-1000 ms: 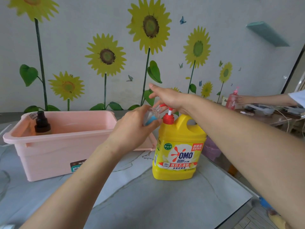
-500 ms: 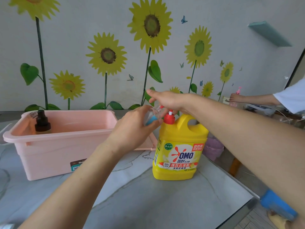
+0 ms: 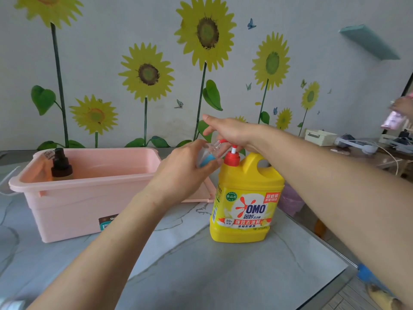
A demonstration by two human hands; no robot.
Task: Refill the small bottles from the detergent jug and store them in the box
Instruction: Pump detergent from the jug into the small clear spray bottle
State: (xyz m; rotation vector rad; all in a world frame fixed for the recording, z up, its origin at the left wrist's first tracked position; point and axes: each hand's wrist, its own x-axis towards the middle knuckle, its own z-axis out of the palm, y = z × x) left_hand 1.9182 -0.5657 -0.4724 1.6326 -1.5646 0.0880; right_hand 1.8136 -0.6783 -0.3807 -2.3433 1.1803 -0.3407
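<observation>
A yellow detergent jug [image 3: 245, 204] with a red pump stands on the marble table [image 3: 201, 271]. My right hand [image 3: 230, 133] rests palm-down on the pump head, fingers spread. My left hand [image 3: 183, 173] grips a small clear bottle [image 3: 207, 154] with a blue band, tilted, its open mouth up against the pump spout. Left of the jug stands the pink box [image 3: 89, 198], and in its back left corner is a brown bottle [image 3: 60, 166] with a black pump top.
The pink box lid [image 3: 201, 195] lies flat behind the jug. The table's right edge runs close past the jug. At the far right another person's hand [image 3: 402, 106] holds a pink bottle above a cluttered side table [image 3: 357, 146].
My hands stay on the pump and the small bottle. The pump stem shows more white now, so the head sits higher. The other person's hand has lifted the pink bottle toward the right edge.
</observation>
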